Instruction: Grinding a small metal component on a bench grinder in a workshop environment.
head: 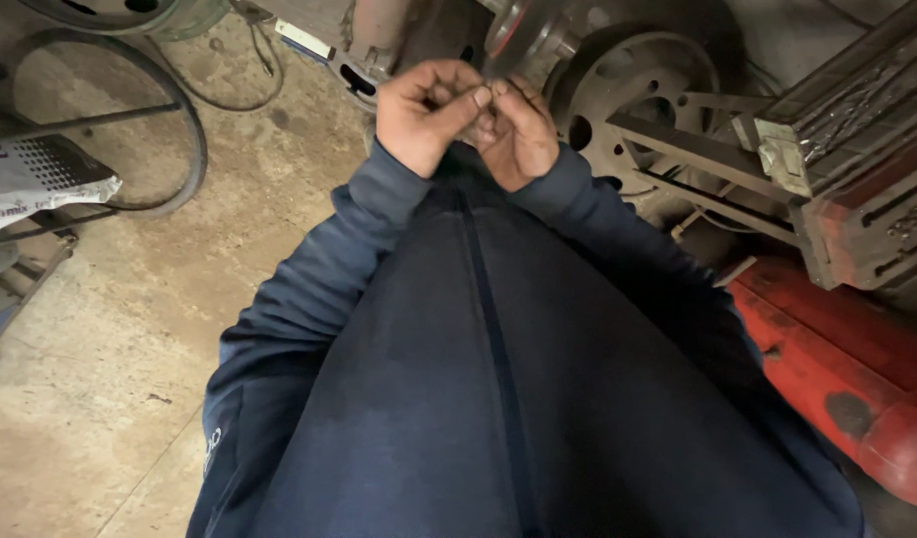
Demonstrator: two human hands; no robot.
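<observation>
My left hand (425,112) and my right hand (523,134) are raised in front of my chest, fingertips pressed together around something small that the fingers hide. Both come out of dark blue jacket sleeves (329,269). The hands hover just below a blurred round metal part (523,30) and to the left of a rusty wheel drum (633,85). What the fingers pinch cannot be made out.
A red jack body (847,369) lies at the lower right beside a red and grey metal frame (857,169). A rubber belt loop (179,120) and a printed paper sheet (35,179) lie on the concrete floor (130,379) at the left.
</observation>
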